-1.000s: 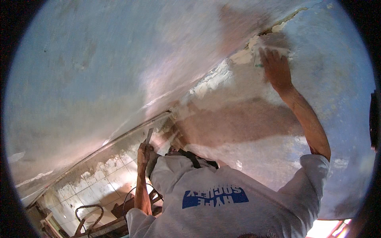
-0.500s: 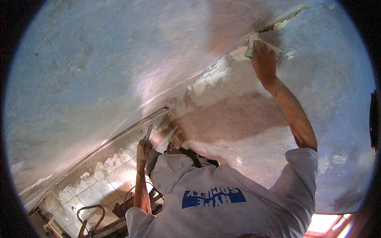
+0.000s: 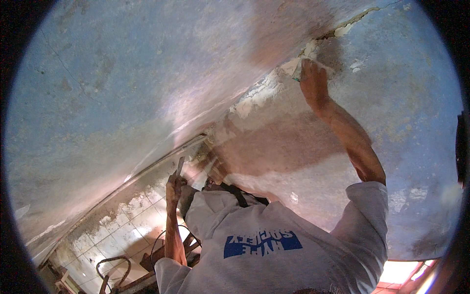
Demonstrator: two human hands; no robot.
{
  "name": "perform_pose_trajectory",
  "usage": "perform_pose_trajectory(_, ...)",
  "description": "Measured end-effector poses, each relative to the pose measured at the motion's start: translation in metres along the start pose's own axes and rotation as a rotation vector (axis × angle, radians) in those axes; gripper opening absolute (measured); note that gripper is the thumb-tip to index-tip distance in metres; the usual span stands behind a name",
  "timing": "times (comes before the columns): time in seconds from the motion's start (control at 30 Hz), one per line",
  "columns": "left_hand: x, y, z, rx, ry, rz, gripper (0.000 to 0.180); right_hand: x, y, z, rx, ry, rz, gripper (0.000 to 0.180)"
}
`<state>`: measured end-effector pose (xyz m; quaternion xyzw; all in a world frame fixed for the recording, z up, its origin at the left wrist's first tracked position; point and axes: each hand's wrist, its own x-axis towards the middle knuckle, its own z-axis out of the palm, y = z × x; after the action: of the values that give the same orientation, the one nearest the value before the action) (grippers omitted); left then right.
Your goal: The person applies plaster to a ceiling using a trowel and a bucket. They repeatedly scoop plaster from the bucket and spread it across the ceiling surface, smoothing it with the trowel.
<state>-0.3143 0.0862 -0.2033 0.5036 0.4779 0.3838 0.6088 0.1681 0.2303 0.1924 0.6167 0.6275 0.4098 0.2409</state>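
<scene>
My right hand (image 3: 314, 84) is raised to the blue wall (image 3: 406, 112), its fingers pressed over a thin, pale flat plate (image 3: 296, 71) with a greenish edge. The plate lies against the wall at a whitish filled patch (image 3: 259, 93), just below a long crack (image 3: 350, 23) in the corner joint. Most of the plate is hidden under the fingers. Lower down, my left hand (image 3: 174, 185) is closed round a narrow flat-bladed scraper (image 3: 180, 166), blade pointing up. It is held in front of my body, apart from the wall.
Another blue, stained wall surface (image 3: 107, 88) spans the left. Below it are dirty white tiles (image 3: 115, 240), a bent dark metal tube frame (image 3: 113, 259) and a cable. A bright opening (image 3: 399, 274) shows at lower right. My grey shirt (image 3: 274, 230) fills the lower middle.
My right hand and the flat plate have slid left and down along the wall, away from the crack's open part. My left hand with the scraper has barely shifted.
</scene>
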Motion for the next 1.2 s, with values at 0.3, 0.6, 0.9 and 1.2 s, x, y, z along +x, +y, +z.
perform_pose_trajectory(0.3,0.0,0.027,-0.002,0.065,-0.044,-0.05,0.025,-0.04,-0.019,-0.029,-0.105,0.005,-0.18,0.053)
perform_pose_trajectory(0.6,0.008,0.019,0.006,0.117,-0.075,-0.056,0.021,-0.012,0.061,-0.077,-0.152,0.344,-0.178,0.057)
perform_pose_trajectory(0.9,0.014,0.033,0.017,0.162,-0.094,-0.027,0.021,0.008,0.082,-0.044,-0.162,0.237,-0.32,0.065)
perform_pose_trajectory(1.2,0.006,0.03,0.011,0.22,-0.057,-0.021,0.021,-0.02,0.075,-0.092,-0.188,-0.061,-0.25,0.058)
